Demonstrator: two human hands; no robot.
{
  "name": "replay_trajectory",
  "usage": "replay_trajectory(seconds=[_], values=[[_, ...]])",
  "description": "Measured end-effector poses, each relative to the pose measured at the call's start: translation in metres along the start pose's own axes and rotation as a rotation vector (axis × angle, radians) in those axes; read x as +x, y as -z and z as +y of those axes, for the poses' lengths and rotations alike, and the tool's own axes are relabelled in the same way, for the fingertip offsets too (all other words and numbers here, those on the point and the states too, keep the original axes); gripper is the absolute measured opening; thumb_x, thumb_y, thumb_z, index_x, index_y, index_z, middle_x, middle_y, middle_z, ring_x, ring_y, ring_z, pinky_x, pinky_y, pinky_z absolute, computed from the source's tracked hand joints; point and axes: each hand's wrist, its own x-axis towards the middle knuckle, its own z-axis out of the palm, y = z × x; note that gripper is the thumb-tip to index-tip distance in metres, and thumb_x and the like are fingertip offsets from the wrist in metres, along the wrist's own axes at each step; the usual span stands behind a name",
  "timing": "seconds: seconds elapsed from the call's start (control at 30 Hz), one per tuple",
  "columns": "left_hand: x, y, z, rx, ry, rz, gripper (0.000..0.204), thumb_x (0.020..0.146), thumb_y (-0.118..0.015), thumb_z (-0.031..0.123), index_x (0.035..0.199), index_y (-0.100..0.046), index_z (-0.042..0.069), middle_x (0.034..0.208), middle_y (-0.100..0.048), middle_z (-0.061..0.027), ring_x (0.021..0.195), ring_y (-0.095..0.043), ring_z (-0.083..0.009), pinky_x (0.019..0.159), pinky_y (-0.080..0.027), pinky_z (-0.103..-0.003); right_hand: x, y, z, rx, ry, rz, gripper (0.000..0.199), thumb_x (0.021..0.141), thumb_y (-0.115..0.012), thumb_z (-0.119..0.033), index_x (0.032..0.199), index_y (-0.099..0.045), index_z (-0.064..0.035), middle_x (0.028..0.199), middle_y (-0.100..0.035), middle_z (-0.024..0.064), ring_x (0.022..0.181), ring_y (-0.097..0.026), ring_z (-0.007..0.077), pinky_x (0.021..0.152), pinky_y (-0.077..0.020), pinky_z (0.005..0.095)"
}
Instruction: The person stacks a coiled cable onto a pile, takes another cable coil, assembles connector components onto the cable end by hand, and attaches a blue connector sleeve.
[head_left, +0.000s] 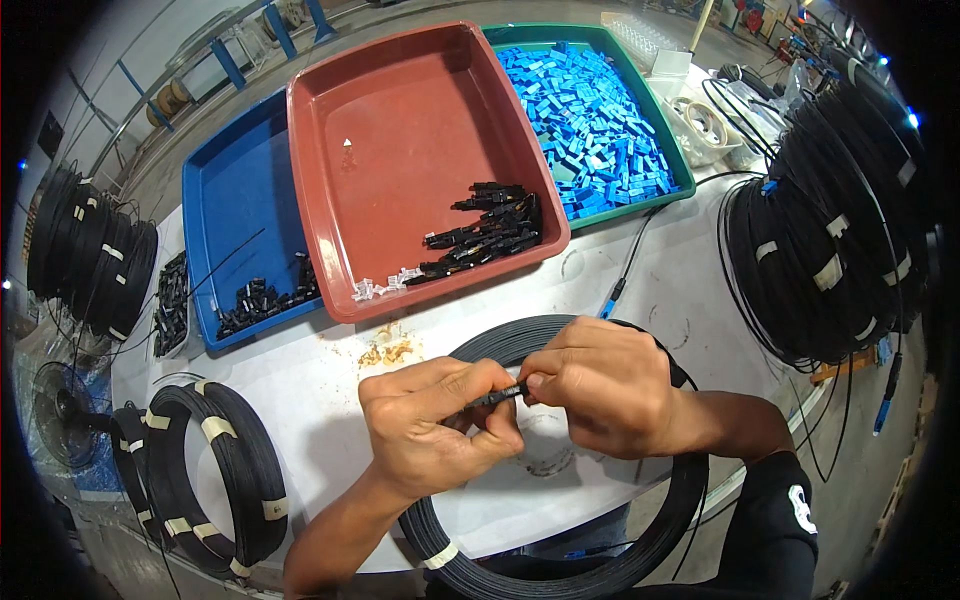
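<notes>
Head view: near the centre of the frame, the left hand [435,425] pinches a small black connector piece [497,395] between thumb and forefinger, its other fingers curled. The right hand [610,390] has thumb and forefinger pressed together at the piece's right end; exactly what they grip there is hidden. With so little surface to hold, the piece could slip or twist if the two pinches pull out of line, and too hard a squeeze might crack it.

Below and around the hands, a coil of black cable [690,500] stretches to the lower edge; its loops could snag a wrist or drag at the work if the forearms shift. A dropped piece might fall through the ring and be hard to spot. Just left of centre, yellowish crumbs [388,352] lie on the white tabletop [330,400]; grit of that sort could foul a part set down there. Farther up, the red tray [400,200] holds similar dark pieces [500,235] near small clear ones [385,285], which could get mixed if jostled.
</notes>
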Motion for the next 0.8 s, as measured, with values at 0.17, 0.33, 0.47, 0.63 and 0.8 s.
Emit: replay_trajectory(seconds=[0.17, 0.33, 0.47, 0.63, 0.8], values=[[-0.003, -0.002, 0.015, -0.026, 0.232, 0.034, 0.022, 0.069, -0.076, -0.002, 0.091, -0.075, -0.003, 0.064, -0.067, -0.0071, 0.053, -0.061, -0.0078, 0.048, -0.047, -0.022, 0.002, -0.012, 0.002, -0.189, 0.177, 0.132, 0.02, 0.061, -0.068, 0.004, 0.078, -0.059, 0.0016, 0.081, -0.068, 0.0155, 0.066, -0.063, 0.0242, 0.055, -0.048, 0.0343], [-0.001, 0.002, 0.01, 0.017, 0.224, -0.047, 0.02, 0.073, -0.075, 0.003, 0.092, -0.075, -0.003, 0.063, -0.066, -0.0074, 0.052, -0.06, -0.0081, 0.049, -0.045, -0.022, 0.008, 0.005, 0.0, 0.302, -0.426, -0.14, 0.026, 0.06, -0.056, 0.017, 0.081, -0.056, 0.0028, 0.079, -0.069, 0.0151, 0.072, -0.07, 0.0312, 0.059, -0.0547, 0.0373], [0.006, 0.015, 0.012, 0.115, 0.159, -0.055, 0.019, 0.076, -0.075, 0.005, 0.094, -0.074, -0.002, 0.066, -0.067, -0.0102, 0.051, -0.06, -0.0129, 0.048, -0.045, -0.025, 0.007, 0.003, 0.001, 0.278, -0.369, -0.048, 0.027, 0.063, -0.061, 0.02, 0.084, -0.057, 0.0035, 0.078, -0.068, 0.016, 0.074, -0.072, 0.0307, 0.064, -0.0594, 0.0331], [0.008, 0.022, 0.027, 0.262, 0.167, -0.095, 0.018, 0.076, -0.078, 0.005, 0.092, -0.074, -0.001, 0.071, -0.069, -0.0117, 0.054, -0.063, -0.0194, 0.05, -0.047, -0.028, -0.002, -0.003, 0.006, 0.15, -0.24, -0.023, 0.029, 0.062, -0.068, 0.016, 0.085, -0.06, 0.0008, 0.079, -0.067, 0.0123, 0.07, -0.069, 0.028, 0.059, -0.055, 0.0344], [0.006, 0.011, 0.018, 0.285, 0.062, 0.05, 0.013, 0.071, -0.075, -0.002, 0.085, -0.074, 0.0, 0.069, -0.069, -0.0119, 0.055, -0.065, -0.0221, 0.05, -0.048, -0.03, -0.002, -0.006, 0.004, 0.039, -0.114, 0.026, 0.028, 0.062, -0.072, 0.015, 0.083, -0.062, 0.0003, 0.081, -0.07, 0.0126, 0.065, -0.066, 0.0242, 0.055, -0.0518, 0.0332]])
